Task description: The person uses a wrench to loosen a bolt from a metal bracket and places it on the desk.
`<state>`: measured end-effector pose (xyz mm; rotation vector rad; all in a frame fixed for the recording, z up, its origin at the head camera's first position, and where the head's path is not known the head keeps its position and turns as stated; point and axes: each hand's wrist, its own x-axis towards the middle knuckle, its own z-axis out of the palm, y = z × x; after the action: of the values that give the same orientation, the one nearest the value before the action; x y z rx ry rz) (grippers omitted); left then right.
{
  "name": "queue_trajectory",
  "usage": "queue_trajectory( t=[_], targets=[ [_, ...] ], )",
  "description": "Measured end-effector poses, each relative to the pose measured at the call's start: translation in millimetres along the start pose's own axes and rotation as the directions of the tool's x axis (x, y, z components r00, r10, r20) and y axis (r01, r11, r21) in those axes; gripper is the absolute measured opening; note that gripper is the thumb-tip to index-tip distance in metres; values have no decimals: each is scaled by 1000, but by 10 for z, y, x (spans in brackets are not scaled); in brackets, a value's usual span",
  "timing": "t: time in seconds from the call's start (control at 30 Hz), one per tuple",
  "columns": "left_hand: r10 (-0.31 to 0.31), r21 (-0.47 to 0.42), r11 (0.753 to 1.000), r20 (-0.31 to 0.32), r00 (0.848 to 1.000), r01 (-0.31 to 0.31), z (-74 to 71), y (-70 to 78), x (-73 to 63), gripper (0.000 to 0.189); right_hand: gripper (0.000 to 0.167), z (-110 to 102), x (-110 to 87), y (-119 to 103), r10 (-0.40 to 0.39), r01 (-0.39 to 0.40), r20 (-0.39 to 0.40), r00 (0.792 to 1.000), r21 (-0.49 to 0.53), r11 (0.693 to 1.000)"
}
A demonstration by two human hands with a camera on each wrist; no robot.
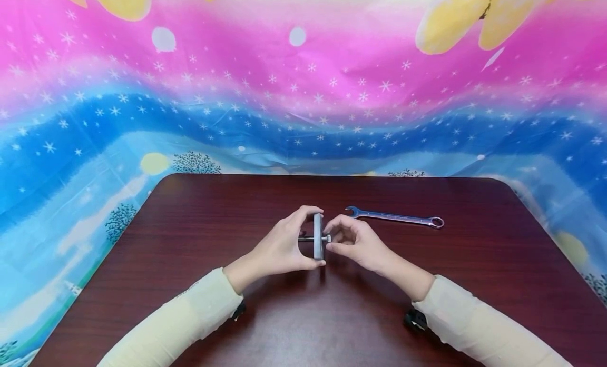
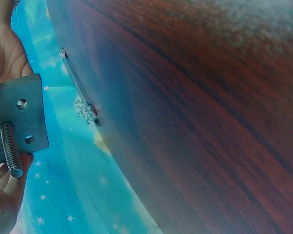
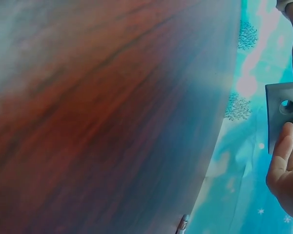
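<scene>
My left hand (image 1: 282,243) grips a square grey metal plate (image 1: 318,238) by its opposite edges, thumb at the near edge and fingers at the far one. The plate stands upright, held above the table. A bolt (image 2: 10,148) passes through its middle; the threaded shank points toward the left palm, and several holes surround it. On the plate's other side, the curled fingers and thumb of my right hand (image 1: 360,243) pinch the bolt head (image 1: 328,238). The right wrist view shows part of the plate (image 3: 278,126) with those fingers before it.
A combination wrench (image 1: 395,217) lies on the dark wooden table (image 1: 199,214), beyond the right hand. Its open end points left and its ring end right. A patterned cloth (image 1: 265,109) hangs behind the table's far edge and along both sides.
</scene>
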<state>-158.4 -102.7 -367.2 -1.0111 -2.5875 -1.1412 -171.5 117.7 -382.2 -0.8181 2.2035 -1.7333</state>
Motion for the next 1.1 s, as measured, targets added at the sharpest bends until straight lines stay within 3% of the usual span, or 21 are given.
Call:
queue_trajectory(
  t=[0.5, 0.9, 1.1],
  targets=[
    [15, 6, 1000, 12, 1000, -15, 21, 43, -4, 90, 20, -29, -49, 59, 33, -35, 30, 999, 74, 997],
    [7, 12, 1000, 4, 1000, -7, 5, 7, -5, 91, 25, -1, -41, 61, -8, 8, -42, 999, -5, 1000],
    [7, 16, 1000, 3, 1000, -7, -3, -2, -9, 91, 29, 6, -49, 54, -11, 10, -38, 999, -8, 1000]
  ],
)
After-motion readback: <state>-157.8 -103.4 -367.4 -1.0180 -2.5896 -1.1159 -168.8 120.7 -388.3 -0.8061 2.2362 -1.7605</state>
